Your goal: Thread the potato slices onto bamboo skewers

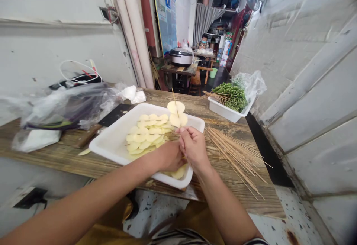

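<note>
My right hand [193,142] pinches the lower part of a thin wooden skewer [173,94]. Two round, pale yellow slices [177,113], which look like potato, are threaded on it, and its tip sticks up above them. Below and beside it, my left hand [174,156] reaches down over the tray, its fingers mostly hidden behind the right hand. Close by lie loose slices [179,172] at the near end of the white plastic tray [110,146]. Farther left inside the tray, several skewers full of slices [146,133] are piled up.
Bare bamboo skewers [237,154] lie fanned out on the wooden table [223,178], right of the tray. Behind them a white bin [227,113] holds skewered green vegetables [231,95]. At left are a cleaver [114,114] and plastic bags [69,105]. A person [203,42] sits far back.
</note>
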Available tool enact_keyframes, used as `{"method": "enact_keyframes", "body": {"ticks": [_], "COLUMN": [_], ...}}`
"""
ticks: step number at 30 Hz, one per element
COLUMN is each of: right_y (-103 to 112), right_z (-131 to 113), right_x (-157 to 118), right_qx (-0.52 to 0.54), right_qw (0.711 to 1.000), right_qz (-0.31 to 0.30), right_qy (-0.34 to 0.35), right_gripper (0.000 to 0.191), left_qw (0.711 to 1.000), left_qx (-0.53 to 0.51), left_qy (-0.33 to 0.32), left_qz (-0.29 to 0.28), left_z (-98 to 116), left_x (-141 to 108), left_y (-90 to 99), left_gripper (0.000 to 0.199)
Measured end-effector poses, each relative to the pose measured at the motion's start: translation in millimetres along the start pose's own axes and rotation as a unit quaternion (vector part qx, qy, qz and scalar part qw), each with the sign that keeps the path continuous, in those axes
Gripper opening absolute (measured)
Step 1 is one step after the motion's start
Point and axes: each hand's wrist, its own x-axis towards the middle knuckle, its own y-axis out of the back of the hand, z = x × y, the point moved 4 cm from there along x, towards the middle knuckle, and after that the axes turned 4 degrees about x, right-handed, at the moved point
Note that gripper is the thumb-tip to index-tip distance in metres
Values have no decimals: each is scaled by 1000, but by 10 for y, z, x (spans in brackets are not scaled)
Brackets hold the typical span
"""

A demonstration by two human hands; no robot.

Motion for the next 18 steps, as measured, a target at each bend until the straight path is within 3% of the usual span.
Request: {"method": "enact_keyframes", "body": {"ticks": [4, 9, 12, 18], "right_y": [-8, -3, 5, 13], "right_z": [-7, -8, 1, 15], "right_x": [-2, 2, 2, 6], "right_qx": [14, 3, 0, -4], "right_qw": [1000, 1000, 1000, 1000], "right_qz": [2, 4, 2, -2], "right_qy": [-4, -4, -1, 0], "right_gripper": [25, 27, 27, 28], "left_qw": [998, 992, 988, 990], "left_qx": [-14, -49, -52, -46], "left_qy": [57, 65, 70, 51], "left_qz": [-33, -99, -125, -123], "left_z": [-96, -126, -136, -133], "left_x": [-58, -124, -117, -104], "left_y": [33, 87, 77, 72], "left_gripper": [34, 64, 60, 58]}}
